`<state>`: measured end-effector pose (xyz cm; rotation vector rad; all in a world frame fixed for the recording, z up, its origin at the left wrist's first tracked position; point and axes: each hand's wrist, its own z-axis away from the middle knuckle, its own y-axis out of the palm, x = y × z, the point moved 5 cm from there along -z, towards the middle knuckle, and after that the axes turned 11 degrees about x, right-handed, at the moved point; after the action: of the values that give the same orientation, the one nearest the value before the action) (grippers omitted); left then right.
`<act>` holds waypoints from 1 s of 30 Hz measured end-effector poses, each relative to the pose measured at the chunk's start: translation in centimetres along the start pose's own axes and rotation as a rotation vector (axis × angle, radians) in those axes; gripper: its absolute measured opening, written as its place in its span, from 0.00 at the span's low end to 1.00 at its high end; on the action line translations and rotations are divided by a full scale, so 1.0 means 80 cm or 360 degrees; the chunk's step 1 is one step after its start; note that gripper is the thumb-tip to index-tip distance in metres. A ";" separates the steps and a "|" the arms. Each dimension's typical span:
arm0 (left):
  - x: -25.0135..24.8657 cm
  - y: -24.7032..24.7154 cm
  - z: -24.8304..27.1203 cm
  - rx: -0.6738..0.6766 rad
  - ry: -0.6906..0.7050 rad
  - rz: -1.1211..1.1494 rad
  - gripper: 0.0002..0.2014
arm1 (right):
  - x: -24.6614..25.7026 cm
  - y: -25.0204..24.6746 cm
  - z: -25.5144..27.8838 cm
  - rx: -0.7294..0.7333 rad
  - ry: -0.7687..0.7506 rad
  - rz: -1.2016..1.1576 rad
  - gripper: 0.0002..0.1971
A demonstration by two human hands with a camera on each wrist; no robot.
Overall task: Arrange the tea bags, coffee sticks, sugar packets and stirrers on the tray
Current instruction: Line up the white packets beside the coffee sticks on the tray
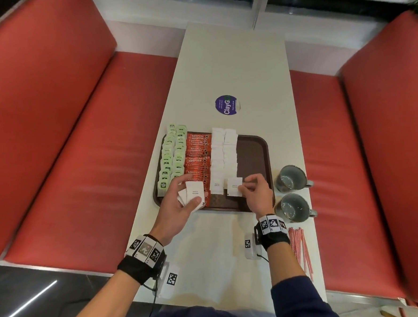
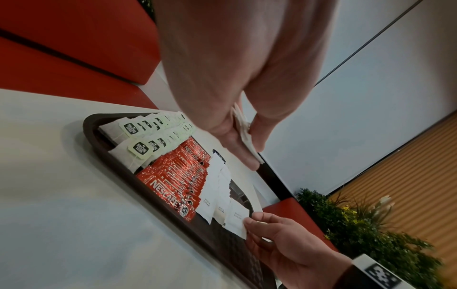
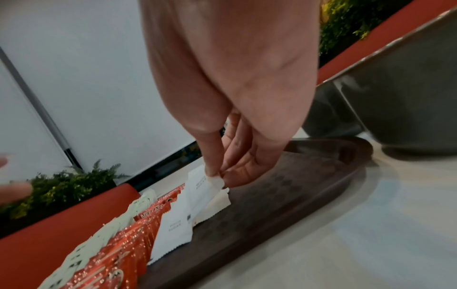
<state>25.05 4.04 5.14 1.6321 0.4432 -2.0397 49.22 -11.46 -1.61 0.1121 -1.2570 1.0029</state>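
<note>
Tray (image 1: 256,143) floor lies bare right of sugar packets (image 1: 223,152).

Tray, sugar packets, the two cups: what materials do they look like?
Dark brown rectangular tray: likely moulded plastic, with a textured diamond-pattern floor and rounded rim. White square sugar packets: matte paper, serrated edges, printed text. Two grey-green cups: probably glazed ceramic, with glossy reflections inside.

Café or diner booth — red padded benches (image 1: 62,133) flank a narrow white table (image 1: 234,66), with the serving tray (image 1: 256,145) at frame centre.
</note>
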 end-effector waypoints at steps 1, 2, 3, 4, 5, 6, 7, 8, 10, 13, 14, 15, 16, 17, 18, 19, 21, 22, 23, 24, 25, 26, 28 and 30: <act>0.001 -0.001 0.000 -0.0008 -0.0016 0.0012 0.33 | 0.000 0.002 -0.006 0.0001 -0.0007 0.0044 0.13; 0.003 -0.002 0.000 -0.0013 -0.0037 0.0020 0.34 | -0.001 0.004 -0.012 0.0006 -0.0007 0.0075 0.13; 0.004 -0.002 0.000 -0.0014 -0.0056 0.0025 0.34 | -0.002 0.006 -0.017 0.0010 -0.0006 0.0101 0.13; 0.005 -0.003 0.000 -0.0013 -0.0066 0.0025 0.34 | -0.003 0.009 -0.022 0.0017 0.0005 0.0132 0.13; 0.005 -0.003 0.001 -0.0012 -0.0072 0.0014 0.34 | -0.004 0.011 -0.026 0.0017 0.0012 0.0161 0.13; 0.006 -0.003 0.001 -0.0013 -0.0078 0.0005 0.34 | -0.006 0.013 -0.030 0.0018 0.0026 0.0189 0.13; 0.007 -0.004 0.001 -0.0015 -0.0086 -0.0002 0.34 | -0.008 0.015 -0.034 0.0021 0.0032 0.0213 0.14; 0.008 -0.005 0.001 -0.0018 -0.0089 -0.0003 0.34 | -0.010 0.017 -0.037 0.0027 0.0041 0.0240 0.15; 0.008 -0.006 0.001 -0.0018 -0.0089 -0.0002 0.34 | -0.013 0.021 -0.041 0.0046 0.0058 0.0283 0.15; 0.007 -0.006 0.002 -0.0016 -0.0091 -0.0010 0.33 | -0.010 0.024 -0.042 0.0044 0.0056 0.0309 0.13; 0.006 -0.006 0.002 -0.0013 -0.0089 -0.0010 0.33 | -0.008 0.025 -0.041 0.0035 0.0058 0.0324 0.12; 0.005 -0.006 0.002 -0.0008 -0.0089 -0.0013 0.33 | -0.005 0.025 -0.039 0.0022 0.0056 0.0333 0.11; 0.005 -0.006 0.001 -0.0005 -0.0087 -0.0016 0.33 | -0.004 0.026 -0.037 0.0008 0.0067 0.0337 0.11; 0.004 -0.005 0.001 -0.0004 -0.0085 -0.0023 0.32 | -0.005 0.027 -0.036 -0.0006 0.0080 0.0353 0.11; 0.002 -0.005 0.001 -0.0005 -0.0082 -0.0030 0.32 | -0.003 0.027 -0.034 -0.0021 0.0092 0.0387 0.11; 0.001 -0.004 0.001 -0.0003 -0.0086 -0.0034 0.32 | -0.001 0.028 -0.032 -0.0042 0.0098 0.0433 0.13; 0.000 -0.003 0.001 0.0002 -0.0090 -0.0033 0.32 | 0.013 0.029 -0.023 -0.0086 0.0045 0.0467 0.13; 0.000 -0.004 0.000 0.0002 -0.0087 -0.0033 0.32 | 0.023 0.030 -0.014 -0.0098 -0.0018 0.0429 0.11; -0.001 -0.003 0.000 -0.0001 -0.0085 -0.0034 0.31 | 0.035 0.032 -0.003 -0.0075 -0.0096 0.0338 0.09; -0.002 -0.003 -0.001 -0.0008 -0.0080 -0.0035 0.31 | 0.049 0.035 0.013 0.0008 -0.0149 0.0189 0.10; -0.002 -0.002 -0.001 -0.0016 -0.0075 -0.0035 0.31 | 0.061 0.041 0.029 0.0152 -0.0168 -0.0010 0.13; -0.003 -0.002 -0.001 -0.0026 -0.0070 -0.0030 0.31 | 0.072 0.050 0.045 0.0350 -0.0152 -0.0248 0.18; -0.006 0.000 -0.002 -0.0057 -0.0064 -0.0014 0.31 | 0.089 0.066 0.074 0.0742 -0.0129 -0.0594 0.22; -0.008 0.001 -0.002 -0.0072 -0.0055 -0.0034 0.30 | 0.095 0.075 0.090 0.0885 -0.0178 -0.0625 0.21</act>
<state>25.34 4.21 5.73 1.5695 0.4924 -2.0553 39.56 -7.75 4.69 0.8235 -0.9723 0.9822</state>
